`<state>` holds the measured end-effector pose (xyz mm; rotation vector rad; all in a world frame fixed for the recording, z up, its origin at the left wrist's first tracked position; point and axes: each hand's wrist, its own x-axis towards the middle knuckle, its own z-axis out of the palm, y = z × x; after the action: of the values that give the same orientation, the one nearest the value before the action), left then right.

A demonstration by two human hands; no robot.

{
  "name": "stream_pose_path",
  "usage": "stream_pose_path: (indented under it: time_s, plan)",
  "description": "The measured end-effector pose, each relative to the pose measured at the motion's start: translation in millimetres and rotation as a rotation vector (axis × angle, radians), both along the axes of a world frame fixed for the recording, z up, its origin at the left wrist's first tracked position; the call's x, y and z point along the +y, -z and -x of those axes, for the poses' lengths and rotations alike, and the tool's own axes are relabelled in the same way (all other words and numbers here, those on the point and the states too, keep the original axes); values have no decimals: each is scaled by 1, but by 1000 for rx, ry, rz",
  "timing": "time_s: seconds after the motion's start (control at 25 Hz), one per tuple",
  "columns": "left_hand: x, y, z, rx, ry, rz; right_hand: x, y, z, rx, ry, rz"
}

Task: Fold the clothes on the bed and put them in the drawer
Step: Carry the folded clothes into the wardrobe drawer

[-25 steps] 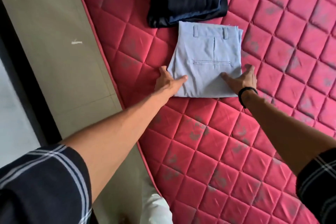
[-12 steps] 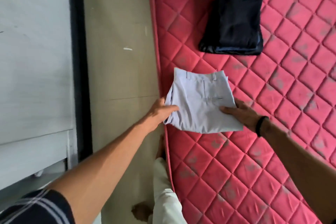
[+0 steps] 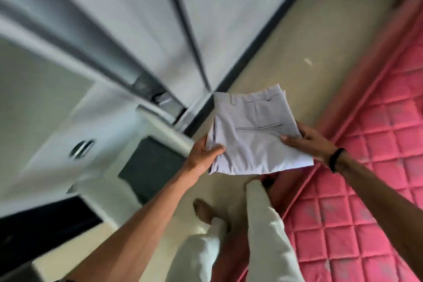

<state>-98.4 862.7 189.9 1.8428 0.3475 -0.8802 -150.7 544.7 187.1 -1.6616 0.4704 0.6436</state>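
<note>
Folded pale lilac trousers held above beige floor, beside red quilted mattress edge.
Gripped at either side, left hand and right hand fingers curled round fabric.

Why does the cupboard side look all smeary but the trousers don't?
In the head view, the cupboard is streaked with motion blur and bent by the wide lens; the folded trousers, held by the left hand and right hand, look sharper; soft light, no glare.
</note>
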Motion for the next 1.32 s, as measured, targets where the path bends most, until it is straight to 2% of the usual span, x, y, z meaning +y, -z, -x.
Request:
stream_pose_path:
  time_s: [0.16,0.28,0.44,0.6,0.68,0.76,0.8,0.84,0.96,1.0,1.08,1.16,1.24,1.32]
  plan:
    - [148,-12,48,8,-342,13,142,-11,-65,22,-304,-61]
    - [234,12,89,8,-569,-5,248,15,-94,3,-536,13]
    - [299,83,121,-44,-752,-100,358,83,-118,-55,-803,116]
    - [316,164,127,-42,-864,-255,433,169,-134,-314,-1040,325]
    - [319,188,129,22,-864,-358,446,209,-133,-354,-1067,415]
    - [318,199,139,170,-877,-512,444,240,-128,-249,-1131,577]
    - [316,196,147,194,-914,-556,439,245,-123,-197,-1200,674]
    - [310,189,157,129,-945,-582,433,248,-117,-153,-1245,713]
    - [282,152,185,-161,-1001,-603,419,217,-87,-197,-1168,592]
    - [270,141,193,-148,-1022,-594,415,200,-74,-229,-1109,533]
    - [241,130,213,56,-990,-601,402,164,-44,-322,-1073,490]
    - [216,127,227,274,-1024,-502,391,137,-11,-361,-1105,550]
    - [206,129,224,330,-1297,-221,385,130,9,-255,-1094,652]
    - [206,131,211,303,-1572,-17,383,133,25,-52,-950,608]
